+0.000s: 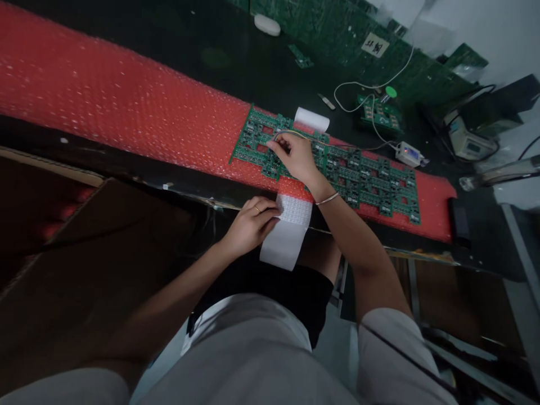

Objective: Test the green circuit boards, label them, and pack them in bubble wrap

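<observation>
At the bench's front edge, my left hand [255, 221] has its fingers closed on the side of a white label strip [295, 211]. Rows of small printed labels cover its upper part, and its plain lower end hangs over the edge. My right hand [297, 157] is bent over the left part of the green circuit boards [371, 183], thumb and forefinger pinched together. A thin wire lead [350, 147] curves over this hand to its fingertips; the tip itself is hidden. The lead's other end meets a small white box [408, 153] with a red light.
Red bubble wrap [139, 95] lies under the boards along the dark bench. Behind them are a white label roll [312, 119], a small blade-like tool [326, 102], another board [382, 114] and a white oval object [267, 25]. A bench device [468, 140] stands at the right.
</observation>
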`<state>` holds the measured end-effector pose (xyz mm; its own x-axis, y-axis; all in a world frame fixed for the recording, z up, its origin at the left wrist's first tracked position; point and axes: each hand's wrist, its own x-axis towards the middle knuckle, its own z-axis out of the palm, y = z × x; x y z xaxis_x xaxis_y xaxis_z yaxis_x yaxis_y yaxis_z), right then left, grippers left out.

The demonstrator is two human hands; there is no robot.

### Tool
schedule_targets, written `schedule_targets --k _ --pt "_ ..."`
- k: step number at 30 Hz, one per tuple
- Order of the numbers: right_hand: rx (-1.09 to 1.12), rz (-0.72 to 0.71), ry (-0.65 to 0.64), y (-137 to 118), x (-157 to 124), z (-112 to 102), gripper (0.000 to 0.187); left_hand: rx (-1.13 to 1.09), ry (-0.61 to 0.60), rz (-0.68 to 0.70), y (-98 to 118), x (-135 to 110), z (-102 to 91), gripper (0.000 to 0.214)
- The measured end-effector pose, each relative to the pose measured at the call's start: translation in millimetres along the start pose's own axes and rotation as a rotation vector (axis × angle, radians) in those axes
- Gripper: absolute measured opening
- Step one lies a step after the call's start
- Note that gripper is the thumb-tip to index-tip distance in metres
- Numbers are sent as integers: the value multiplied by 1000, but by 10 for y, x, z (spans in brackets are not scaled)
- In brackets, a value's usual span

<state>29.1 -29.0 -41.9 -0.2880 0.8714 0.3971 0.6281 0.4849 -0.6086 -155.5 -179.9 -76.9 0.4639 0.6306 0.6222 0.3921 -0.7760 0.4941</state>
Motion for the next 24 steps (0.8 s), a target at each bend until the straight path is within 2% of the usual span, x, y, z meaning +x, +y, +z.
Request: schedule_targets --k 8,19,22,24 --pt "3 -7 7 35 -2 25 47 -31 30 -28 16 0 42 7" --pt "-2 -11 0 19 -2 8 43 -114 -31 -134 44 9 -4 10" --pt "5 -16 5 25 -4 19 41 -154 -59 -172 88 29 -80 12" --pt "21 -18 19 18 -12 21 40 -186 -66 -209 100 110 -208 13"
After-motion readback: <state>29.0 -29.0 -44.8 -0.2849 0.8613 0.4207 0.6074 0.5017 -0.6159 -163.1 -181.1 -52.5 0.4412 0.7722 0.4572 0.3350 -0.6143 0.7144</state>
